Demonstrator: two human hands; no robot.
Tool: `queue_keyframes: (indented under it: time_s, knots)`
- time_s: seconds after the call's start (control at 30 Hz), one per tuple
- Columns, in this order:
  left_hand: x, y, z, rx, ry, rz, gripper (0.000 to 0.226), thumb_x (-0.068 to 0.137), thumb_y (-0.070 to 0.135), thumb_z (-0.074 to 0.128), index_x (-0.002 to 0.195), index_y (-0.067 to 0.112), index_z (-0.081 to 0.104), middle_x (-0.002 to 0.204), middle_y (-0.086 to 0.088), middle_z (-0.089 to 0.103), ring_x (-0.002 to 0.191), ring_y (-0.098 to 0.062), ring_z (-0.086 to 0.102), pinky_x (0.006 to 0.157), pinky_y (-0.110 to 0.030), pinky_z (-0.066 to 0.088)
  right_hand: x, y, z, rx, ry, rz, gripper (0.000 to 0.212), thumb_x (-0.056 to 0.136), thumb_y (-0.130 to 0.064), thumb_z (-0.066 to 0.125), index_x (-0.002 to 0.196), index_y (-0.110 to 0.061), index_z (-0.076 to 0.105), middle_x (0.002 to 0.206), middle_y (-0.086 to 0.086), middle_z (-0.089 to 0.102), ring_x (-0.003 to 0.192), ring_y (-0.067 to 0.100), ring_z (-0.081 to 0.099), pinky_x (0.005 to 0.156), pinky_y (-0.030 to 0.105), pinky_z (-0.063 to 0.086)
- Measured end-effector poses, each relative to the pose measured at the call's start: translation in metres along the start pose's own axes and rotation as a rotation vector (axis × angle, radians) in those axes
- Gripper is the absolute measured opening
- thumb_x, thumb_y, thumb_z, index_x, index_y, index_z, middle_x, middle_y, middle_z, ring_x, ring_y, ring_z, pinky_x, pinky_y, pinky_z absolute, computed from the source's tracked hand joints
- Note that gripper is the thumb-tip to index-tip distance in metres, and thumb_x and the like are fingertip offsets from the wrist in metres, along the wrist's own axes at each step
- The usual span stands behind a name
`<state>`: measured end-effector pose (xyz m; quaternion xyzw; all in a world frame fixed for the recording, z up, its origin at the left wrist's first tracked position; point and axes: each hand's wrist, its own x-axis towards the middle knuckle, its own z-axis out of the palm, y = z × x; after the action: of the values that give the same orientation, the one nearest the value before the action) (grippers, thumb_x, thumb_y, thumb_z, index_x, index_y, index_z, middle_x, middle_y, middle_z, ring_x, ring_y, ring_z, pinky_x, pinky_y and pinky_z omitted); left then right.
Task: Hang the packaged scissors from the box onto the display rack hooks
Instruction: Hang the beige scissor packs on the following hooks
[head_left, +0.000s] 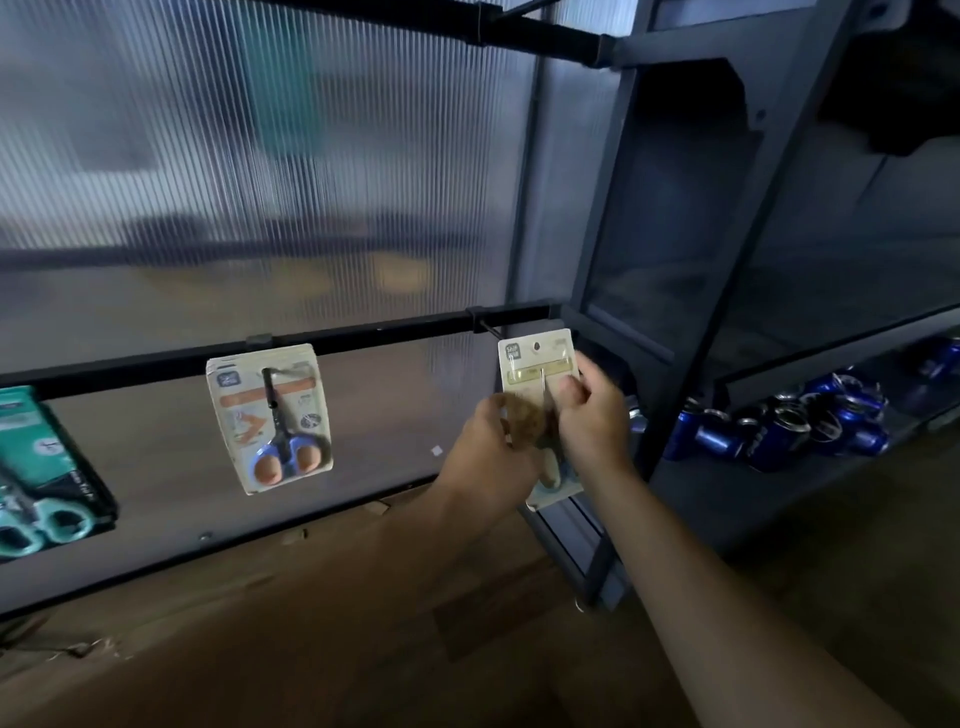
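Left grip (493, 441) and right grip (592, 415) both pinch the scissors package (537, 364) beside the hook (487, 329). If its hang hole misses the tip, it may drop.

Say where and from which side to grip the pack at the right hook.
Grip the pack by its lower side edges, from the front: it is a flat near-upright card, and its top hang hole must stay free for the hook.

upright cream scissors pack (537, 364) at hook (491, 329)
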<state>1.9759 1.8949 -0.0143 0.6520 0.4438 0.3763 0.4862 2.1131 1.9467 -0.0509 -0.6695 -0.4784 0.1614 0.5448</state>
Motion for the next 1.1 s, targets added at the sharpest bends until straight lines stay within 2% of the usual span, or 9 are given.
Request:
queue_keyframes:
  time_s: [0.1, 0.27, 0.33, 0.43, 0.5, 0.6, 0.8, 0.93, 1.1]
  knots:
    - [0.001, -0.007, 0.001, -0.008, 0.037, -0.011, 0.048, 0.091, 0.013, 0.064, 0.132, 0.022, 0.043, 0.097, 0.017, 0.053, 0.083, 0.002, 0.055, 0.055, -0.008, 0.046, 0.003, 0.005, 0.003, -0.036, -0.020, -0.031, 0.037, 0.100, -0.019, 0.038, 0.130, -0.030, 0.058, 0.115, 0.004, 0.062, 0.100, 0.017, 0.062, 0.087, 0.038, 0.055]
    - [0.000, -0.009, 0.006, -0.001, 0.056, -0.035, 0.043, 0.094, 0.018, 0.063, 0.132, 0.020, 0.042, 0.093, 0.015, 0.054, 0.072, 0.002, 0.057, 0.048, -0.005, 0.043, 0.007, 0.011, 0.001, -0.124, -0.040, -0.036, 0.041, 0.099, -0.019, 0.037, 0.135, -0.024, 0.055, 0.115, 0.009, 0.059, 0.100, 0.020, 0.060, 0.079, 0.030, 0.051]
    - [0.002, -0.010, 0.006, 0.025, 0.060, -0.061, 0.036, 0.093, 0.016, 0.063, 0.124, 0.022, 0.046, 0.095, 0.015, 0.056, 0.075, 0.001, 0.057, 0.052, -0.006, 0.044, 0.010, 0.010, 0.003, -0.158, -0.032, -0.017, 0.041, 0.101, -0.017, 0.037, 0.138, -0.020, 0.052, 0.117, 0.011, 0.056, 0.099, 0.021, 0.058, 0.077, 0.026, 0.043]
    - [0.009, -0.008, 0.001, 0.099, 0.044, -0.100, 0.027, 0.091, 0.005, 0.058, 0.084, 0.030, 0.051, 0.083, 0.014, 0.062, 0.073, 0.001, 0.056, 0.062, -0.013, 0.048, 0.012, 0.008, 0.013, -0.131, -0.043, -0.001, 0.041, 0.101, -0.016, 0.038, 0.139, -0.019, 0.051, 0.120, 0.009, 0.056, 0.107, 0.024, 0.058, 0.083, 0.028, 0.045]
    - [0.015, -0.001, -0.004, 0.135, 0.030, -0.122, 0.042, 0.091, -0.002, 0.053, 0.070, 0.034, 0.046, 0.065, 0.015, 0.060, 0.062, 0.003, 0.054, 0.054, -0.010, 0.045, 0.016, 0.006, 0.022, -0.113, -0.045, -0.013, 0.041, 0.099, -0.016, 0.038, 0.137, -0.019, 0.053, 0.121, 0.012, 0.057, 0.110, 0.027, 0.058, 0.088, 0.031, 0.047]
    - [0.025, 0.008, -0.014, 0.169, 0.028, -0.145, 0.039, 0.092, -0.001, 0.052, 0.068, 0.030, 0.050, 0.068, 0.012, 0.056, 0.057, 0.002, 0.050, 0.046, -0.010, 0.040, 0.026, -0.004, 0.033, -0.169, -0.058, 0.006, 0.042, 0.100, -0.016, 0.040, 0.141, -0.018, 0.050, 0.130, 0.013, 0.052, 0.118, 0.029, 0.053, 0.089, 0.028, 0.039]
    - [0.038, 0.021, -0.032, 0.331, -0.064, -0.139, 0.032, 0.092, -0.008, 0.042, 0.118, -0.001, 0.060, 0.095, -0.011, 0.058, 0.085, -0.022, 0.055, 0.050, -0.015, 0.038, 0.048, -0.012, 0.054, -0.242, -0.122, 0.002, 0.034, 0.096, -0.017, 0.047, 0.129, -0.012, 0.054, 0.124, 0.017, 0.059, 0.112, 0.035, 0.056, 0.093, 0.037, 0.047]
    - [0.039, 0.009, -0.038, 0.319, -0.042, -0.204, 0.036, 0.092, 0.001, 0.049, 0.127, 0.009, 0.048, 0.117, -0.009, 0.058, 0.084, -0.019, 0.053, 0.062, -0.023, 0.040, 0.053, -0.011, 0.061, -0.314, -0.152, 0.043, 0.044, 0.099, -0.024, 0.043, 0.140, -0.010, 0.044, 0.133, 0.019, 0.055, 0.120, 0.037, 0.053, 0.095, 0.038, 0.046]
    - [0.017, -0.005, -0.047, 0.526, -0.029, -0.159, 0.067, 0.093, 0.017, 0.055, 0.152, 0.015, 0.024, 0.149, -0.010, 0.039, 0.128, -0.029, 0.047, 0.100, -0.037, 0.042, 0.023, -0.007, 0.059, -0.380, -0.262, 0.131, 0.065, 0.103, -0.038, 0.039, 0.153, -0.005, 0.017, 0.150, 0.022, 0.037, 0.133, 0.036, 0.041, 0.098, 0.038, 0.039]
